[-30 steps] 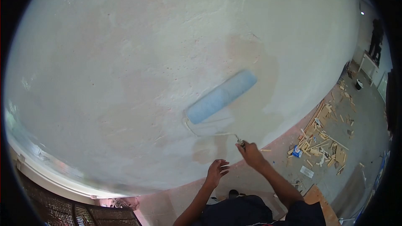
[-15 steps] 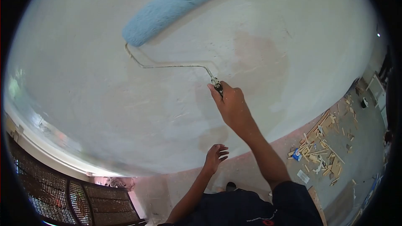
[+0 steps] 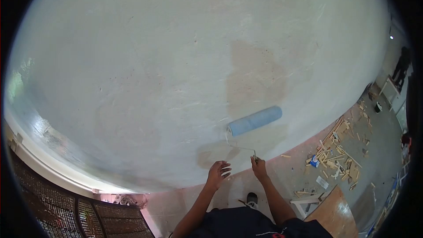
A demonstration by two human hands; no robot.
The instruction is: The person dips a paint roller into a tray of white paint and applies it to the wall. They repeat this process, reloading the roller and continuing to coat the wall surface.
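- At the far left of my view, a dark metal grille (image 3: pixel 53 207) stands beside a pale ledge (image 3: pixel 48 170), near the wall's edge.
- The wall (image 3: pixel 176 44) takes up most of the view; it is pale and scuffed, with glossy streaks at left and tan patches right of the middle.
- The left hand (image 3: pixel 217 175) is lifted near the foot of the wall; its fingers are apart, a little bent, with nothing in them. I can't tell whether it touches the wall.
- Below, between the arms, I see a dark shoe (image 3: pixel 252 198).
- The blue paint roller (image 3: pixel 255 121) lies slantwise over the lower part of the larger tan patch. It has dropped from higher up and further left half a second ago, so I judge the work is now on a low stretch, with tan showing above and below it.
- The right hand (image 3: pixel 258 167) has its fingers clamped on the roller's handle, and has come down close to the left.
- Near right, a wooden board (image 3: pixel 337 213) and, beyond it, scrap wood (image 3: pixel 338 150) with a blue packet (image 3: pixel 314 161) crowd the floor; I judge they hinder footing that way.
- Far right: a black bucket (image 3: pixel 378 107) and another person (image 3: pixel 401 67).
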